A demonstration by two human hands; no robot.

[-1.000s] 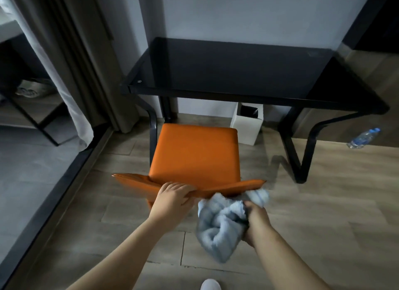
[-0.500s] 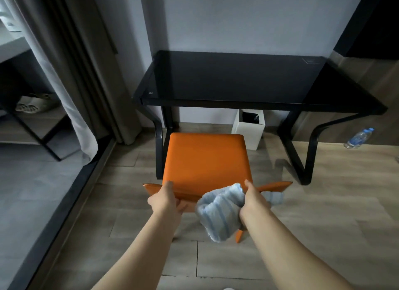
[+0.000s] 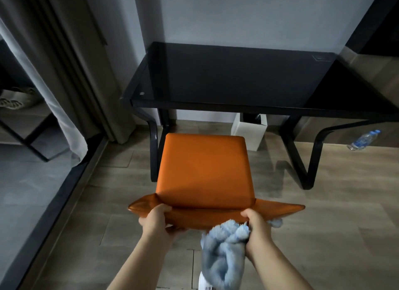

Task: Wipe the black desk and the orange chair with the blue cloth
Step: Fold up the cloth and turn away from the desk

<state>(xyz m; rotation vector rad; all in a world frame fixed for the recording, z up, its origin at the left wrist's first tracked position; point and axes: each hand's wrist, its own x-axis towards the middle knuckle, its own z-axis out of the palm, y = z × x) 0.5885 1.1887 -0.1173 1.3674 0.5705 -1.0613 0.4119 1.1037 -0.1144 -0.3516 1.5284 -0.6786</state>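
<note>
Now both hands (image 3: 158, 219) grip the orange chair (image 3: 205, 173) back.

The right hand (image 3: 255, 227) has risen onto the orange chair (image 3: 204, 171) backrest, blue cloth (image 3: 222, 253) dangling beneath; the left hand (image 3: 158, 219) has shifted outward; the chair now sits squarer to the desk (image 3: 226, 78)

Arms outstretched: left hand (image 3: 158, 220) grips orange chair (image 3: 205, 171), right hand (image 3: 257, 227) clutches blue cloth (image 3: 222, 254).
</note>
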